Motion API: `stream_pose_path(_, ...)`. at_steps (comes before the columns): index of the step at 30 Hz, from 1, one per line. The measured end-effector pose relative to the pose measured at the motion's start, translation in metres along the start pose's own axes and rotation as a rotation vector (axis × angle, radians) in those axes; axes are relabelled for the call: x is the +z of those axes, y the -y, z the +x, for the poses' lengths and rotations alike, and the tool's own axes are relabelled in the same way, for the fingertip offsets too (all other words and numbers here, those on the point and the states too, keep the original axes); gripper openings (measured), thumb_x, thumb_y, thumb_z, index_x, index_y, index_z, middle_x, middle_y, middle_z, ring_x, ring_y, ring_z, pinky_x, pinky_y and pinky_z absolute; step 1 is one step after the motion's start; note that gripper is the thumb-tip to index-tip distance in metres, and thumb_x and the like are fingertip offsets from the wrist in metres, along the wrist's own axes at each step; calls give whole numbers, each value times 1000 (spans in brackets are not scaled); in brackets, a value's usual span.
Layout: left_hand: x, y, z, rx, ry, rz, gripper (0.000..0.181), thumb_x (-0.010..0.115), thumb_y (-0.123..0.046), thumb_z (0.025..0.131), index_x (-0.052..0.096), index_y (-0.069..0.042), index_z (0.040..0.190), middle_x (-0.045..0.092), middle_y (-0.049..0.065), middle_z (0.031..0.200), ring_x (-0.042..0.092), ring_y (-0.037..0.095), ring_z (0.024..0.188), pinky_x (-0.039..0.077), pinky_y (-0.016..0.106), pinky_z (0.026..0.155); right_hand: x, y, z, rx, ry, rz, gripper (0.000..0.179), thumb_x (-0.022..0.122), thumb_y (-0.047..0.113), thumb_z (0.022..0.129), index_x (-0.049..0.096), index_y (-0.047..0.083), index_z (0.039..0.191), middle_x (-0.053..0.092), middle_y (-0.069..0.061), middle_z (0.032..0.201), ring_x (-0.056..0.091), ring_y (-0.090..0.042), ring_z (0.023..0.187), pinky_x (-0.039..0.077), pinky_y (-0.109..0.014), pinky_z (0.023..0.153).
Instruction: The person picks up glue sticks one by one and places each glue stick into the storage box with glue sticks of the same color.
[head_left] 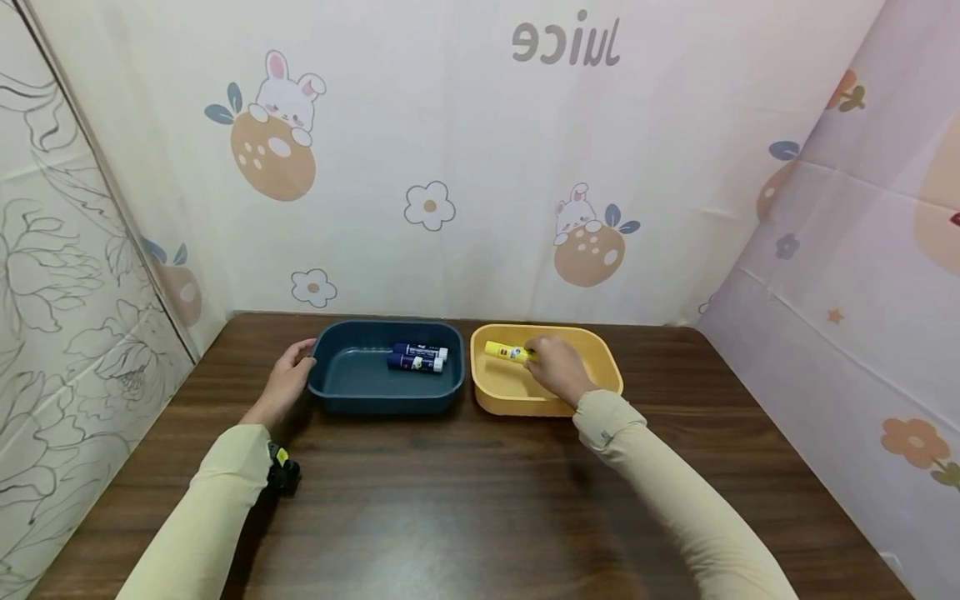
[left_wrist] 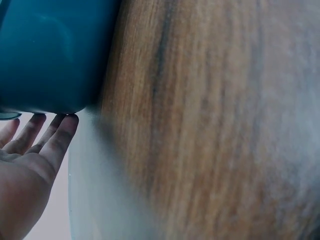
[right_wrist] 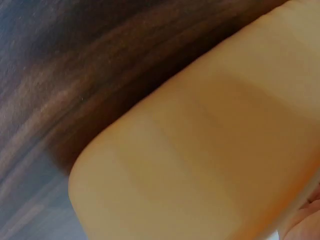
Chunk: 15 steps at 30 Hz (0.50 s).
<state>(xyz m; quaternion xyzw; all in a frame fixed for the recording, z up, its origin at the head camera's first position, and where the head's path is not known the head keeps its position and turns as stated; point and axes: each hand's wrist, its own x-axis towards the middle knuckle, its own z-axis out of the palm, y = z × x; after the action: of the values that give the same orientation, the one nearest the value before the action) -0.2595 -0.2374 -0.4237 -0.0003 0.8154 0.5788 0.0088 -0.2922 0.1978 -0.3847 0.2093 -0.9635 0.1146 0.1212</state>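
My right hand (head_left: 561,368) reaches into the yellow tray (head_left: 487,398) and pinches one end of a yellow glue stick (head_left: 504,351), which points leftward. In the right wrist view the yellow tray's outer wall (right_wrist: 165,175) fills much of the picture, hiding most of the hand. My left hand (head_left: 288,375) is at the left end of the dark blue tray (head_left: 386,404). Straight fingers (left_wrist: 62,135) touch the blue tray's outer side in the left wrist view. Inside the blue tray, two navy glue sticks with white caps, one nearer (head_left: 412,362) and one farther (head_left: 416,350), lie side by side.
Both trays stand side by side near the back edge of the brown wooden table (head_left: 450,500), with a narrow gap between them. A patterned curtain (head_left: 480,250) hangs behind the table. A black device (head_left: 283,473) sits at my left wrist.
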Motion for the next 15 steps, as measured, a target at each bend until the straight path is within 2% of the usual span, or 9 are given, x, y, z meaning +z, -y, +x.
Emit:
stream_pose_path(6,-1,1,3,0,-4,2,51,29,-18,103,21,1,149,28,27,147,30,40,131,27,54,106,7,-3,2,8,51,-2,13,74,4,78,71,1,91,68,-10,84,60,-23,72,50,-39,65)
stream_pose_path(10,-1,1,3,1,-5,6,50,29,-17,103,21,2,149,28,27,146,30,40,130,28,54,105,14,-8,4,10,99,0,8,69,1,79,70,2,86,64,-5,76,51,-18,63,45,-35,57)
stream_pose_path(15,-1,1,2,0,-4,5,50,29,-16,103,21,2,148,29,28,146,31,40,129,28,53,105,21,-11,8,35,155,23,5,68,1,79,70,4,83,59,-2,70,45,-16,60,40,-32,54)
